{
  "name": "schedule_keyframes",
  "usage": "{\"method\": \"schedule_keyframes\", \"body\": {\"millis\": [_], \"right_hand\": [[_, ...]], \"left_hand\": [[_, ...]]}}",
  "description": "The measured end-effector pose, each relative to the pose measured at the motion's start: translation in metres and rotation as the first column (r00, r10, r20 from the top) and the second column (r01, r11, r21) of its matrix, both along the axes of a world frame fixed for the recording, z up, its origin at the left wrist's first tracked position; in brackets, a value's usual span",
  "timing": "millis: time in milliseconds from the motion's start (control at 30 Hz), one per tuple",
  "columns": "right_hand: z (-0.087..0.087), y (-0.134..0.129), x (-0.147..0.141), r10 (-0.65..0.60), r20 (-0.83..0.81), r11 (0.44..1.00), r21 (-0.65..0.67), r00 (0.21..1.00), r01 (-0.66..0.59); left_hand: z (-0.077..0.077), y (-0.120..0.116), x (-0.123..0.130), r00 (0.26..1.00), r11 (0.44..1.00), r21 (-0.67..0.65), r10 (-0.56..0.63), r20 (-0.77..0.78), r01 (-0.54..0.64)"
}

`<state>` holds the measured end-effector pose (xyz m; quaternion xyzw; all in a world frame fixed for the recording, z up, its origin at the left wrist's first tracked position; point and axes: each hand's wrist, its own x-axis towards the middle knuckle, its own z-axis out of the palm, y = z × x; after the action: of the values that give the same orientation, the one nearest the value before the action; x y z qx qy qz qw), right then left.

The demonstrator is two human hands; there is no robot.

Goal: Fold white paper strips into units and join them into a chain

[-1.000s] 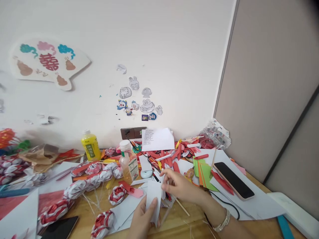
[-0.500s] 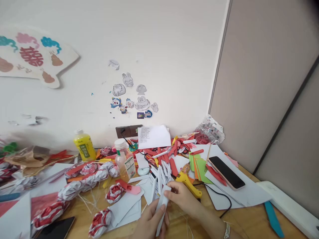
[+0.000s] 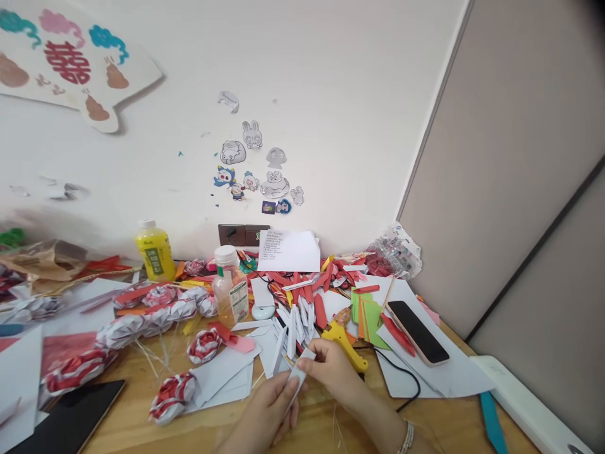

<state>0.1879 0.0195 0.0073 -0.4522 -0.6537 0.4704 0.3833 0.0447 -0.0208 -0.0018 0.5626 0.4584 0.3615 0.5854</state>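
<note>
A narrow folded strip of white paper (image 3: 299, 372) is held between both hands above the wooden table's front part. My left hand (image 3: 271, 403) grips its lower part, thumb on top and fingers beneath. At the strip's upper end, my right hand (image 3: 331, 369) pinches it between thumb and fingers. Just beyond lies a pile of similar folded white strips (image 3: 297, 325). A yellow glue gun (image 3: 343, 337) rests right behind my right hand. Left of the hands are white paper sheets (image 3: 227, 375) and red-and-white paper rosettes (image 3: 172, 397).
A yellow bottle (image 3: 155, 252) and a clear jar (image 3: 229, 287) stand at the back left. On white sheets to the right lies a phone (image 3: 418, 331), near green paper pieces (image 3: 377, 325). The glue gun's black cord (image 3: 416, 378) loops beside my right forearm. A dark tablet (image 3: 89, 416) lies front left.
The camera view has tilted and shifted slightly. Both hands still hold the white strip, which now shows shorter between them, with the right fingers closer to the left hand.
</note>
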Motion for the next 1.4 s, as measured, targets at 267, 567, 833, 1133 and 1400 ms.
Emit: {"method": "schedule_keyframes", "body": {"millis": [267,567,833,1133,1400], "right_hand": [[-0.009,-0.004,-0.006,-0.040,-0.022,0.998,0.050,0.999,0.041],[0.000,-0.008,-0.011,-0.062,-0.036,0.993,0.095,0.997,0.065],[0.004,-0.010,-0.011,-0.055,-0.051,0.994,0.096,0.997,0.059],[0.025,-0.004,0.004,-0.181,0.122,0.908,0.403,0.976,0.118],[0.046,0.034,0.129,-0.807,0.569,0.538,0.594,0.161,0.598]], "left_hand": [[0.013,-0.001,0.000,1.000,0.998,-0.067,0.011,-0.026,-0.013],[0.004,0.001,-0.003,1.000,0.997,-0.073,-0.007,-0.021,0.005],[-0.001,0.002,-0.001,0.999,0.998,-0.054,0.020,-0.029,-0.022],[-0.013,0.004,0.002,0.992,0.992,-0.018,0.127,0.012,-0.127],[-0.013,0.008,0.001,0.990,0.987,-0.074,0.142,0.026,-0.139]]}}
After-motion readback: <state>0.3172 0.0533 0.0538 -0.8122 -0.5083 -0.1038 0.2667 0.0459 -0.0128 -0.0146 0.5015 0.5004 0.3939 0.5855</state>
